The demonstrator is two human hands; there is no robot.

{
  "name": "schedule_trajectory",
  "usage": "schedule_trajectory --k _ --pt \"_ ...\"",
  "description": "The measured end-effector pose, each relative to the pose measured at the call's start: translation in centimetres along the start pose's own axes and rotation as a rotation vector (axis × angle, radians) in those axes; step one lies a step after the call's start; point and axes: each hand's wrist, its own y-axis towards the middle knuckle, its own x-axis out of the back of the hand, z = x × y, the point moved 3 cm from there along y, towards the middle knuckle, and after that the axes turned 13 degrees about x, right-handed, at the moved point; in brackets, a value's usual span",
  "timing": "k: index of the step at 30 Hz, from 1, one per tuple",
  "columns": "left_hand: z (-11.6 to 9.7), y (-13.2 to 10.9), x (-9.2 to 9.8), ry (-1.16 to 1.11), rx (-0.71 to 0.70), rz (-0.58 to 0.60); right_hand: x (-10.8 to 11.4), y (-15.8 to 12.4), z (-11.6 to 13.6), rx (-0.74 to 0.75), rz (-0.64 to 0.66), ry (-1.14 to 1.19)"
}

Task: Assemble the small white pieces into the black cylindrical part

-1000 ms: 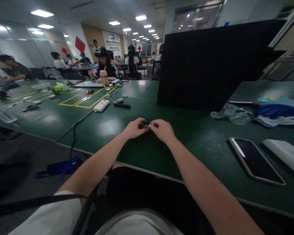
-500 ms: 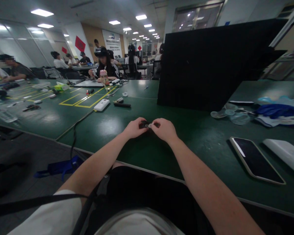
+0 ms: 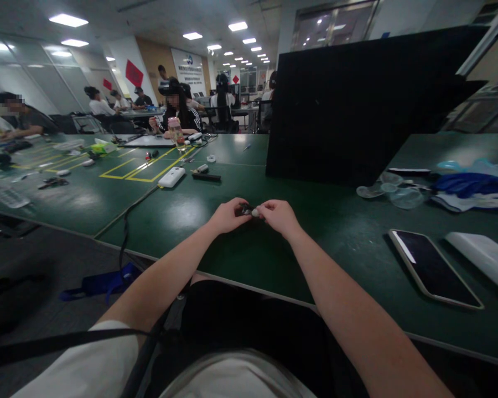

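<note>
Both my hands meet just above the green tabletop [image 3: 249,257] in the middle of the head view. Between the thumb and fingers of my left hand [image 3: 229,215] is a small dark object [image 3: 244,208], partly covered by the fingers. My right hand [image 3: 279,215] pinches a small whitish piece [image 3: 255,212] close against the dark object's right side. Both items are too small to name, and I cannot tell whether they are joined.
Ahead stands a large black panel [image 3: 340,116]. A phone [image 3: 435,268], a white device [image 3: 483,257] and blue gloves [image 3: 471,185] lie at right. Left of centre are a white power bank [image 3: 171,177], a black bar [image 3: 206,177] and a bottle [image 3: 176,134]. A person [image 3: 181,113] sits across.
The whitish piece in my right fingers shows more and looks slightly apart from where it was on the dark object. My left hand has barely moved.
</note>
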Motion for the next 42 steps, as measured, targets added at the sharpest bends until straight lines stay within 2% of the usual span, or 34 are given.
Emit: schedule_trajectory --k 3,8,11,16,19,22,28,31,36,42 --pt "0.2 0.1 -0.1 -0.025 0.010 0.003 0.0 -0.2 0.3 -0.073 -0.007 0.123" --pt "0.4 0.2 -0.2 -0.033 -0.005 0.004 0.3 -0.6 1.0 -0.093 -0.007 0.202" --pt "0.4 0.2 -0.2 -0.030 -0.006 0.004 0.4 -0.5 0.8 -0.053 0.005 0.122" --pt "0.1 0.0 -0.1 -0.029 -0.016 0.017 0.2 -0.7 1.2 0.173 0.076 -0.207" --pt "0.1 0.0 -0.1 -0.047 -0.005 0.027 -0.1 -0.9 1.7 0.257 0.122 -0.281" --pt "0.2 0.1 -0.1 -0.067 0.005 0.025 -0.2 -0.9 1.6 0.247 0.111 -0.311" --pt "0.3 0.2 -0.1 -0.051 0.012 0.020 0.4 -0.7 1.0 0.111 0.039 -0.368" --pt "0.3 0.2 -0.1 -0.040 0.029 0.023 0.7 -1.0 1.6 0.140 0.012 -0.338" --pt "0.4 0.4 -0.2 -0.067 0.004 0.032 0.7 -1.3 2.4 0.273 0.012 -0.320" --pt "0.9 0.5 -0.3 -0.055 -0.010 0.009 0.7 -0.9 1.6 0.253 0.015 -0.387"
